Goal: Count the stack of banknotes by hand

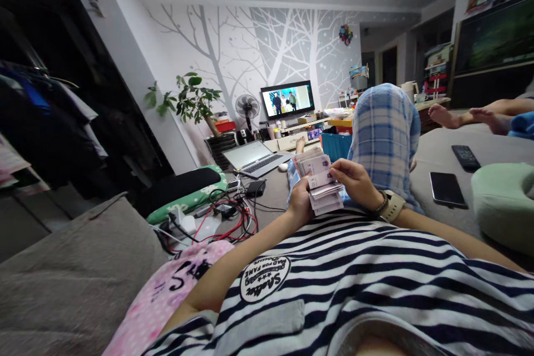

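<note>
A thick stack of banknotes (319, 179) is held over my lap, its notes fanned in uneven layers with some hanging lower. My left hand (300, 200) grips the stack from its left side, thumb across the front. At the upper right edge of the notes, my right hand (354, 179) pinches a note between thumb and fingers. A light-coloured watch (392, 206) and a dark bracelet are on my right wrist. Behind the notes rises my bent knee in blue plaid trousers (381, 128).
An open laptop (256, 160) with a white mouse (283, 167) sits ahead-left. Tangled cables (233, 214) lie nearer on the left. To the right are a phone (448, 189), a remote (465, 158) and a pale green neck pillow (503, 200). Another person's feet (446, 115) rest at far right.
</note>
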Action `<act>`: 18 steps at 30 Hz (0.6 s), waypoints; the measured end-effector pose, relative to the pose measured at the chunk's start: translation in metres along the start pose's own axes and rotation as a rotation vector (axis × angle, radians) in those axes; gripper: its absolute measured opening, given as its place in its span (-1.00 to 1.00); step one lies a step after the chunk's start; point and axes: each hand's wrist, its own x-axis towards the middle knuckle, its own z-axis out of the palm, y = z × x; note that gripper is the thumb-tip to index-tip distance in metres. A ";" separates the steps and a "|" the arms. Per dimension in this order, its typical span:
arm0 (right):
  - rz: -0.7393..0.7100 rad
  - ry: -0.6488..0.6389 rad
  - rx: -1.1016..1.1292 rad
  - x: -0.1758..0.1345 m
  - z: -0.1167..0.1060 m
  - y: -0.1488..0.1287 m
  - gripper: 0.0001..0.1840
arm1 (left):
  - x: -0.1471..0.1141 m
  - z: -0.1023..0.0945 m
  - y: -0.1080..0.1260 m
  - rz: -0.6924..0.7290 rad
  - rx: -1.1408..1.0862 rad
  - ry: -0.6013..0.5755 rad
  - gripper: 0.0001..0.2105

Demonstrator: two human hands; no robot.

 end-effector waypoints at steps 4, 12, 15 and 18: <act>0.008 0.004 0.009 0.001 0.000 -0.002 -0.54 | 0.004 -0.003 -0.001 -0.035 -0.020 -0.007 -0.68; 0.037 -0.057 -0.014 0.000 -0.001 -0.004 -0.44 | 0.009 -0.003 -0.004 0.003 -0.063 -0.028 -0.64; 0.072 0.028 -0.053 0.001 -0.001 0.001 -0.47 | 0.006 -0.001 -0.003 0.004 -0.063 -0.009 -0.65; 0.101 0.107 -0.104 0.004 -0.002 0.009 -0.51 | 0.005 -0.003 -0.002 0.011 -0.031 -0.002 -0.65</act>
